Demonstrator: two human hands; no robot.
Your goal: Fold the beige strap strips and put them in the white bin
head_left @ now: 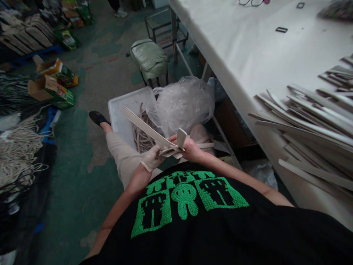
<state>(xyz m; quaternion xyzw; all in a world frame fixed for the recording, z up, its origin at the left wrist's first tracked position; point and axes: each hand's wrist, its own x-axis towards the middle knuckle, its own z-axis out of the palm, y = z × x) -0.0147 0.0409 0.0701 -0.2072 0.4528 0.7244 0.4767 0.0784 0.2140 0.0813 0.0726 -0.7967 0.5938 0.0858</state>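
A long flat beige strip [143, 127] slants up to the left from my lap. My left hand [152, 157], in a pale glove, is closed on its lower end from below. My right hand [189, 146], bare, is closed on the same end, where a short beige piece [181, 138] stands up between its fingers. Both hands meet just above my knees, in front of a white bin [121, 110] that holds several beige cords and strips.
A clear plastic bag [182, 103] bulges over the bin. On the right a white table [248, 51] carries a fanned stack of flat strips [309, 117]. A green padded stool [149, 57] stands beyond the bin. Cord bundles [16, 151] and cardboard boxes [52, 84] lie on the floor at left.
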